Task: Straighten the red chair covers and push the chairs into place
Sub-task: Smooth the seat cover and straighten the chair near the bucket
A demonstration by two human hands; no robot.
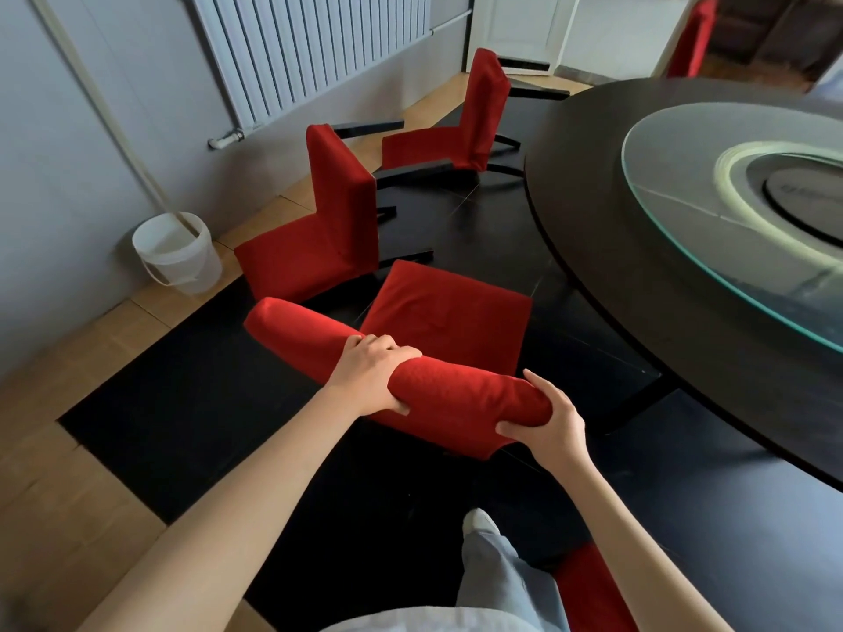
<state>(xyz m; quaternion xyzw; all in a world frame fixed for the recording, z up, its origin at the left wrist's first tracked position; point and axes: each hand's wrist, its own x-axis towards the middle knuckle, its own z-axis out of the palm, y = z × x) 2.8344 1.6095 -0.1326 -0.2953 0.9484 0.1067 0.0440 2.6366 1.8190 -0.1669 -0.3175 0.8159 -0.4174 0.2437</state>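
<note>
Nearest chair [449, 321], red cover over seat and backrest, standing on the dark floor mat [191, 412] just beside the round dark counter [638, 248], seat facing the counter's edge. The left hand [376, 374] grips the padded top of the backrest near its middle, fingers curled over the fabric; the right hand [545, 426] grips the right end of the same top edge, thumb on top and fingers under. Two further red-covered chairs, middle chair [328, 221] and far chair [474, 116], stand beyond along the counter's curve, turned away from it. A glass turntable [684, 212] rests on the counter; writing at its hub is too blurred to read. A white bucket [175, 253] stands against the wall below the radiator [319, 47], a pale pole leaning in it.
</note>
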